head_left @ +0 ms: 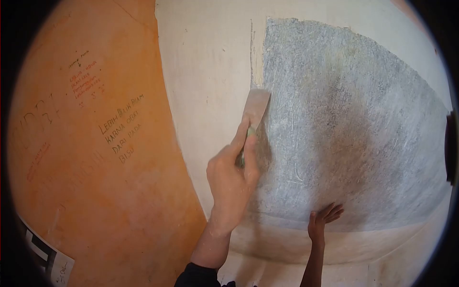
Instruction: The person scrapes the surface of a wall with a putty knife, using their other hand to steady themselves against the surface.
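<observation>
My left hand [232, 179], with a black sleeve at the wrist, grips a putty knife [258, 103]. Its index finger stretches along the lower part of the blade, and the thumb presses from the right; the handle is mostly hidden in the fist. The broad blade tip lies at the lower end of a narrow scraped strip [257, 52] on the white wall [205, 57]. Just right of the blade begins a large grey, rough patch [306, 105] of bared wall. Lower right, my right hand [326, 217] rests open near the patch's bottom edge, fingers spread.
An orange wall [143, 205] with handwritten lettering [122, 126] stands on the left. A white ledge-like band [287, 244] runs beneath the grey patch. A dark object [450, 148] shows at the right edge, and a paper with writing [61, 268] at lower left.
</observation>
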A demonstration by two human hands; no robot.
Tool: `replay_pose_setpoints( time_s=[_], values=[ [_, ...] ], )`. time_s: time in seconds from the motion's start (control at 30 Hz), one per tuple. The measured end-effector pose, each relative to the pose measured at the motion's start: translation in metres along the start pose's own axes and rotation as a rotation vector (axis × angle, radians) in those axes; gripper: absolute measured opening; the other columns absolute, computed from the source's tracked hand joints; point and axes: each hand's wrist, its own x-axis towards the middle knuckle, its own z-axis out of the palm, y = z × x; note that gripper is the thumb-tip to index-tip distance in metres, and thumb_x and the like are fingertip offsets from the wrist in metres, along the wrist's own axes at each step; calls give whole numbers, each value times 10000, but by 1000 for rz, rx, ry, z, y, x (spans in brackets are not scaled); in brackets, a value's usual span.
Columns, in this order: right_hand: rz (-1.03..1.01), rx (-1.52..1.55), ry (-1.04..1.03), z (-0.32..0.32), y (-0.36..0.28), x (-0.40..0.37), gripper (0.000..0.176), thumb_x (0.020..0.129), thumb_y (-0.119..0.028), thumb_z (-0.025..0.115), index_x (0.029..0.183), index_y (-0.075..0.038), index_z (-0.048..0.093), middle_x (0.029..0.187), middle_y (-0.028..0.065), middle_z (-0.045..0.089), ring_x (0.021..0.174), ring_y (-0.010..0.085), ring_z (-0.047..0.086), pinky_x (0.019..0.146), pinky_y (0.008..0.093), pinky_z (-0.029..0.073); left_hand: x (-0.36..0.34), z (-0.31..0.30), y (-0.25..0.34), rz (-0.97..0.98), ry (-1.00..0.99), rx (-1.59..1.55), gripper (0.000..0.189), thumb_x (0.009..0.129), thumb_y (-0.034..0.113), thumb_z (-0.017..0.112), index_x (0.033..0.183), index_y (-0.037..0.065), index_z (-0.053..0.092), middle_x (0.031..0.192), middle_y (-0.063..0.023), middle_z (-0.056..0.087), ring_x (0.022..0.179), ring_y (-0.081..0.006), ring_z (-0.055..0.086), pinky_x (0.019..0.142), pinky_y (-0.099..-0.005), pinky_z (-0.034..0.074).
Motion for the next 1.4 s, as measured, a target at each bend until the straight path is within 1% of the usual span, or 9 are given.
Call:
replay_pose_setpoints(
  time_s=[0.27, 0.73, 0.83, 0.9, 0.97, 1.1, 1.23, 1.3, 1.4],
  values=[
    [3, 4, -29, -2, 0, 2, 939, 999, -494, 430, 1543, 1, -154, 1565, 302, -290, 1417, 497, -328, 1104, 623, -217, 11, -5, 12, -84, -57, 51, 326, 1001, 153, 596, 1284, -2, 644, 729, -79, 676, 664, -38, 501, 552, -229, 425],
    [11, 17, -13, -5, 4, 1, 980, 987, -636, 351, 1548, -5, -146, 1586, 261, -280, 1442, 441, -319, 1121, 586, -220, -1, 10, 0, 72, 61, 123, 315, 989, 153, 588, 1264, 19, 663, 553, -127, 459, 556, -56, 430, 508, -281, 386],
    [22, 8, -48, -9, -1, 3, 945, 992, -438, 458, 1532, 17, -170, 1562, 305, -295, 1421, 490, -326, 1106, 624, -218, 46, 13, 32, 88, 98, 119, 314, 996, 186, 571, 1251, 36, 675, 556, -165, 478, 526, -76, 440, 505, -306, 399],
    [35, -7, -41, -8, -1, 3, 959, 990, -524, 419, 1538, 14, -155, 1572, 290, -286, 1432, 470, -318, 1116, 608, -214, 62, 10, 45, 192, 179, 179, 320, 996, 206, 566, 1250, 46, 677, 558, -165, 469, 511, -86, 434, 494, -314, 393],
    [51, -7, -27, -3, 0, 2, 982, 988, -609, 379, 1545, 11, -140, 1581, 275, -278, 1442, 451, -311, 1126, 592, -210, 49, -3, 49, 42, 51, 132, 352, 986, 223, 553, 1302, 102, 653, 597, -224, 581, 514, -330, 599, 549, -413, 454],
    [31, -61, -17, 1, 10, 0, 960, 990, -517, 440, 1545, 13, -137, 1580, 281, -277, 1442, 460, -307, 1129, 596, -205, -7, 9, 3, 18, 65, 90, 343, 987, 226, 555, 1279, 85, 666, 588, -228, 585, 516, -343, 607, 537, -418, 458],
    [36, -54, -50, -8, 0, 1, 937, 985, -402, 490, 1541, 25, -131, 1575, 295, -274, 1439, 473, -304, 1130, 599, -203, 49, 9, 44, 113, 130, 173, 331, 1003, 225, 572, 1272, 60, 669, 566, -145, 552, 515, -85, 460, 508, -302, 404],
    [53, -55, -78, -13, -1, 0, 936, 980, -378, 500, 1540, 28, -130, 1573, 299, -277, 1437, 476, -306, 1129, 599, -204, 61, -1, 61, 34, 68, 128, 321, 988, 234, 560, 1247, 95, 689, 615, -232, 604, 553, -377, 620, 565, -455, 474],
    [68, -55, -103, -11, 1, -1, 936, 976, -362, 506, 1539, 29, -131, 1571, 301, -277, 1435, 478, -308, 1128, 598, -207, 7, -6, 31, -5, 4, 242, 329, 984, 244, 569, 1252, 90, 685, 618, -241, 599, 560, -381, 623, 551, -451, 464]
  ],
)
